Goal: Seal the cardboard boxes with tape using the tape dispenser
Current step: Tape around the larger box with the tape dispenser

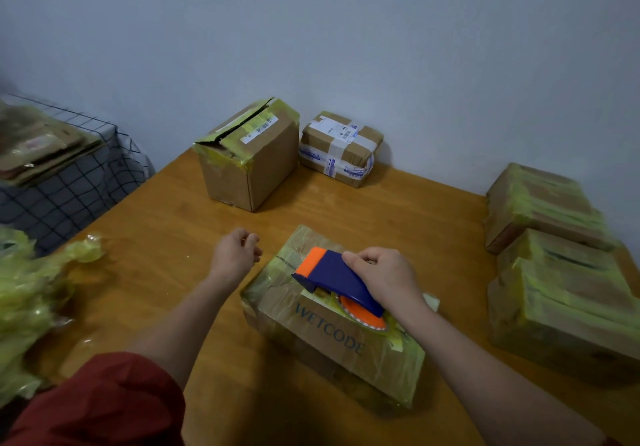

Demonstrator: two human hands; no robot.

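Observation:
A flat cardboard box (322, 331) printed "WETCODE" and wrapped in yellowish tape lies on the wooden table (166, 238) in front of me. On its top sits a blue and orange tape dispenser (332, 279), which my right hand (384, 277) grips from above. My left hand (237, 251) hovers left of the box over the table, fingers loosely curled and holding nothing. A taller box (249, 158) with a torn, partly open top stands at the back, and a smaller taped parcel (341, 149) sits to its right.
Several boxes (554, 262) bound in yellow tape are stacked along the table's right edge. Crumpled yellow tape and plastic (31, 293) lies at the left edge. Flattened cardboard (38, 144) rests on a checked cloth beyond the table's left side. A wall stands close behind.

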